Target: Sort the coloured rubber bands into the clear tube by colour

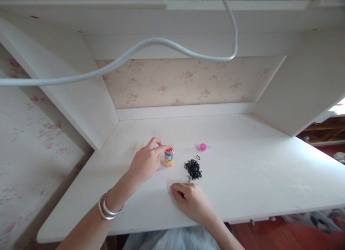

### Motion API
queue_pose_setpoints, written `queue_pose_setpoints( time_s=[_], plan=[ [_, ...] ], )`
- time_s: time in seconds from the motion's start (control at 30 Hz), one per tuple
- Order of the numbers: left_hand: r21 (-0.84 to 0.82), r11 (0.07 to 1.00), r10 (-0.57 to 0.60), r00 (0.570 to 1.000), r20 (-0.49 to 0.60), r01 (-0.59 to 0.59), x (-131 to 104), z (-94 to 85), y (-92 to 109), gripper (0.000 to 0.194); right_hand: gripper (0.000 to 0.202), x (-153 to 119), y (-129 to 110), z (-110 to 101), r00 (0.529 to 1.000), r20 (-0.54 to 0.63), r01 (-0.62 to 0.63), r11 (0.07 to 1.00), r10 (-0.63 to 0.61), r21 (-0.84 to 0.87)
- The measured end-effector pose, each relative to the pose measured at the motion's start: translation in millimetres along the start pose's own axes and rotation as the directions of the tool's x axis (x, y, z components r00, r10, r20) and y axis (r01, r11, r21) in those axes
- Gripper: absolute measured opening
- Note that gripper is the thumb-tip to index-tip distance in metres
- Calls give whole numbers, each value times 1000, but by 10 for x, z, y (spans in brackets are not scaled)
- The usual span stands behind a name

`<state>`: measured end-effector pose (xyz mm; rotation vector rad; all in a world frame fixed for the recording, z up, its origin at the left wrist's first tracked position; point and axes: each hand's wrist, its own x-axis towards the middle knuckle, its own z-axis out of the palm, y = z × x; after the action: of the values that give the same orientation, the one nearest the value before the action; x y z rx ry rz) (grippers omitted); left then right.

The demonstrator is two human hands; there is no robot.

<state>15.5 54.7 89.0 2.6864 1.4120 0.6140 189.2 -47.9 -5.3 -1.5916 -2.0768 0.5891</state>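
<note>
Head view: on my feed, a white table (242,178) spans the frame under floral wallpaper (185,81). At centre, the left hand (144,163), half-open, reaches the upright jar (169,160); I can't tell its grip. Lower centre, the right hand (192,203) curls loosely, contents hidden. A sideways finger push could tip the jar, scattering its contents toward the black pile (193,169) or pink lid (203,147).
</note>
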Motion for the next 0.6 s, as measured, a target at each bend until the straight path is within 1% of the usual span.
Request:
queue_pose_setpoints(
  time_s=[0.13,0.27,0.33,0.47,0.6],
  plan=[
    [32,999,-4,1000,16,4,-4,16,5,47,27,90,-110,6,998,32,-54,989,59,-137],
    [23,1000,-1,1000,1,1,-1,10,-1,47,25,280,-326,27,998,59,-13,967,30,-256],
    [10,1000,-3,1000,-24,3,-4,-5,-22,44,25,400,-429,59,998,65,3,950,19,-312],
    [-10,1000,-14,996,-91,13,-54,-34,-125,39,29,621,-536,147,996,74,-11,921,43,-390],
    [-68,996,-69,987,-145,60,-216,14,-306,31,28,725,-533,199,996,69,-21,900,56,-435]
  ],
)
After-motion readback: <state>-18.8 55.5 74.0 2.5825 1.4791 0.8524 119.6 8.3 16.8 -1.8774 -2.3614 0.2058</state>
